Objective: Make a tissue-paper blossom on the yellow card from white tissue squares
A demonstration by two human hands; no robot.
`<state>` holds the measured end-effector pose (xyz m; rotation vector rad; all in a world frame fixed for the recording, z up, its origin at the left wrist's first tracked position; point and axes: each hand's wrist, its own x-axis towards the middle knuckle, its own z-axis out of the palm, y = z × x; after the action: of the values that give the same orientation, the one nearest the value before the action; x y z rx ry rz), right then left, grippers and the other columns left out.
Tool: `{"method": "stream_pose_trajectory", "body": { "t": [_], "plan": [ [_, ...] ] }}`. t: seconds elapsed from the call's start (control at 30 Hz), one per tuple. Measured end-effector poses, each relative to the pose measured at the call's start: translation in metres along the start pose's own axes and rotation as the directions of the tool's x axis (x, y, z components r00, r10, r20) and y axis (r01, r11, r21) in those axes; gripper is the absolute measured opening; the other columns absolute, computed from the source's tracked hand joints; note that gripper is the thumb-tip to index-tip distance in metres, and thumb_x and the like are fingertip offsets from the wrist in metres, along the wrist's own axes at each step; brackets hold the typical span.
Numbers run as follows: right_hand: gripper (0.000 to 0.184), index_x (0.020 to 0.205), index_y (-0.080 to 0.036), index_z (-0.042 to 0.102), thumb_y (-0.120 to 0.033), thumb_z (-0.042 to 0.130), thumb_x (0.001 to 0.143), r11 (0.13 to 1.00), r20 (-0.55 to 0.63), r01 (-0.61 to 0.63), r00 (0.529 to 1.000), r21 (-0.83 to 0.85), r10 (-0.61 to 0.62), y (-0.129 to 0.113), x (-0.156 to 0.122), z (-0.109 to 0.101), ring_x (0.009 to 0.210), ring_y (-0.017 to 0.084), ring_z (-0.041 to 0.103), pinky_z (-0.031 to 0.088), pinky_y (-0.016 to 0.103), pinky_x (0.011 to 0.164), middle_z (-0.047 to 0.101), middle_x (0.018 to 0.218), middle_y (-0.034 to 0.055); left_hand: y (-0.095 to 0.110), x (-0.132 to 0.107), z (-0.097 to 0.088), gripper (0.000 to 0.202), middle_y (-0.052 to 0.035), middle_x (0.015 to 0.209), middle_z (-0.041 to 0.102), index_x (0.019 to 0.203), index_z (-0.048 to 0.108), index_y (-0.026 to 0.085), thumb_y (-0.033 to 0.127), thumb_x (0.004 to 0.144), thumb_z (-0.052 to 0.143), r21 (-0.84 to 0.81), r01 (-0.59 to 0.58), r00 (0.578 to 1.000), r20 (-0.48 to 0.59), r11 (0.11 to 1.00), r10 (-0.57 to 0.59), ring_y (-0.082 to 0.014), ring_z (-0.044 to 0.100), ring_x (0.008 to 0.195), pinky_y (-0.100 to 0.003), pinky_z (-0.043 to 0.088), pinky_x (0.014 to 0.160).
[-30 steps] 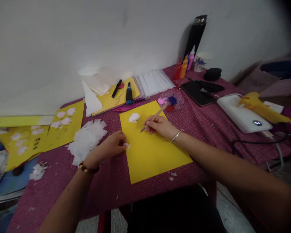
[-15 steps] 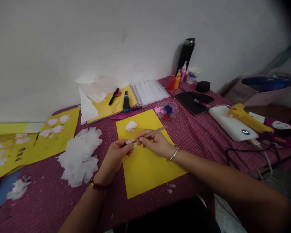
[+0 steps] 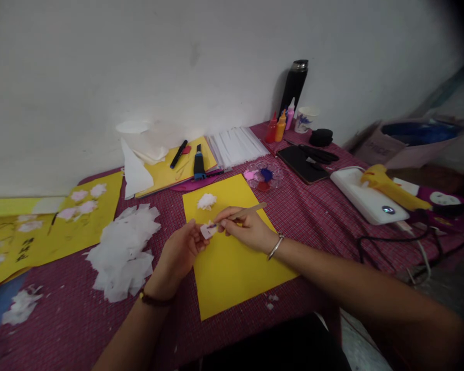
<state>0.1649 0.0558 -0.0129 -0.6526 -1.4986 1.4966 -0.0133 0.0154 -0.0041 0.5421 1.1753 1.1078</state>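
Note:
In the head view, my left hand (image 3: 181,249) has its fingers curled at a small piece of white tissue paper (image 3: 208,231); the exact grip is partly hidden. My right hand (image 3: 248,230) pinches a pale wooden stick (image 3: 251,209) like a pen. The dark tip of the stick meets the paper. Both hands are above a yellow sheet (image 3: 239,273), where a ruffled white paper tuft (image 3: 206,201) sits near the top edge. To the left lies a heap of white tissue squares (image 3: 126,247).
A clear palette (image 3: 275,176) with pink, blue and red paint lies beyond the sheet. Paint bottles (image 3: 280,127) and a black flask (image 3: 295,83) stand at the back. A white power bank (image 3: 365,198) and yellow glue gun (image 3: 394,188) lie right; decorated yellow sheets (image 3: 79,229) lie left.
My left thumb has moved away from the pinch, and more of the tissue piece shows, facing the camera. My right hand keeps the stick with its tip at the paper. The view has shifted slightly.

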Motion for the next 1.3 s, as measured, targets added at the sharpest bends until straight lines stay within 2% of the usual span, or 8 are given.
{"method": "stream_pose_trajectory", "body": {
  "t": [0.3, 0.47, 0.73, 0.83, 0.97, 1.07, 1.2, 1.3],
  "plan": [
    [0.017, 0.083, -0.018, 0.065, -0.029, 0.071, 0.072, 0.965, -0.054, -0.161, 0.983, 0.209, 0.176, 0.003, 0.007, 0.001, 0.053, 0.009, 0.061, 0.049, 0.023, 0.053, 0.069, 0.07, 0.0005, -0.011, -0.003, 0.011, 0.02, 0.0002, 0.068, 0.066, 0.07, 0.068, 0.016, 0.026, 0.059, 0.082, 0.027, -0.163, 0.984, -0.068, 0.986, 0.164, -0.007, 0.056, 0.059, -0.018, 0.045, 0.056],
    [0.025, 0.068, -0.015, 0.069, -0.039, 0.071, 0.073, 0.965, -0.1, -0.155, 0.979, 0.212, 0.18, 0.0, 0.007, 0.003, 0.046, 0.007, 0.056, 0.044, 0.02, 0.046, 0.067, 0.066, 0.0013, -0.016, -0.007, 0.016, 0.015, -0.0017, 0.069, 0.069, 0.077, 0.072, 0.017, 0.027, 0.067, 0.077, 0.181, -0.374, 0.911, -0.11, 0.91, 0.397, -0.0102, 0.058, 0.058, -0.023, 0.047, 0.057],
    [0.016, 0.08, -0.017, 0.065, -0.027, 0.073, 0.071, 0.627, 0.069, -0.45, 0.842, 0.636, 0.534, -0.007, -0.002, 0.007, 0.039, 0.004, 0.042, 0.044, 0.019, 0.046, 0.054, 0.049, -0.0086, -0.014, -0.02, 0.009, 0.011, -0.0042, 0.082, 0.073, 0.08, 0.075, 0.026, 0.019, 0.076, 0.068, 0.721, -0.639, 0.617, 0.273, 0.268, 0.738, -0.0187, 0.066, 0.075, -0.032, 0.051, 0.072],
    [0.021, 0.084, -0.018, 0.063, -0.025, 0.076, 0.068, 0.599, 0.129, -0.482, 0.836, 0.639, 0.534, -0.009, -0.001, 0.0, 0.042, 0.004, 0.045, 0.047, 0.02, 0.05, 0.058, 0.055, -0.0072, -0.012, -0.02, 0.01, 0.007, -0.0043, 0.078, 0.072, 0.073, 0.073, 0.025, 0.019, 0.073, 0.069, 0.707, -0.636, 0.638, 0.256, 0.31, 0.726, -0.0184, 0.065, 0.074, -0.031, 0.05, 0.071],
    [0.025, 0.085, -0.018, 0.067, -0.031, 0.078, 0.068, 0.82, 0.005, -0.324, 0.931, 0.472, 0.365, -0.008, 0.006, -0.009, 0.043, 0.004, 0.046, 0.045, 0.019, 0.047, 0.058, 0.057, -0.0072, -0.01, -0.017, 0.012, 0.008, 0.0003, 0.058, 0.06, 0.064, 0.066, 0.02, 0.024, 0.068, 0.072, 0.455, -0.418, 0.888, 0.022, 0.786, 0.459, -0.0118, 0.053, 0.054, -0.025, 0.043, 0.053],
    [0.023, 0.071, -0.016, 0.066, -0.036, 0.077, 0.067, 0.935, -0.081, -0.183, 0.973, 0.304, 0.216, -0.004, 0.01, -0.01, 0.042, 0.004, 0.047, 0.039, 0.018, 0.042, 0.058, 0.056, -0.0055, -0.011, -0.014, 0.014, 0.018, 0.0018, 0.054, 0.056, 0.061, 0.063, 0.017, 0.028, 0.059, 0.077, 0.171, -0.208, 0.977, -0.005, 0.963, 0.212, -0.0084, 0.049, 0.05, -0.02, 0.039, 0.048],
    [0.018, 0.072, -0.018, 0.062, -0.033, 0.072, 0.068, 0.901, -0.126, -0.235, 0.946, 0.366, 0.298, 0.0, 0.008, -0.003, 0.038, 0.006, 0.047, 0.038, 0.018, 0.039, 0.059, 0.05, -0.0054, -0.011, -0.015, 0.016, 0.015, 0.0017, 0.056, 0.057, 0.065, 0.064, 0.018, 0.028, 0.064, 0.076, 0.298, -0.311, 0.946, 0.0, 0.903, 0.325, -0.0093, 0.05, 0.05, -0.021, 0.041, 0.049],
    [0.011, 0.073, -0.017, 0.06, -0.026, 0.066, 0.068, 0.745, -0.029, -0.391, 0.876, 0.541, 0.481, 0.0, 0.004, -0.001, 0.034, 0.006, 0.045, 0.037, 0.019, 0.038, 0.059, 0.048, -0.0058, -0.003, -0.017, 0.013, 0.006, -0.0018, 0.065, 0.063, 0.071, 0.067, 0.021, 0.025, 0.074, 0.07, 0.648, -0.549, 0.788, 0.189, 0.529, 0.586, -0.0136, 0.057, 0.058, -0.026, 0.047, 0.058]
  ]
}}
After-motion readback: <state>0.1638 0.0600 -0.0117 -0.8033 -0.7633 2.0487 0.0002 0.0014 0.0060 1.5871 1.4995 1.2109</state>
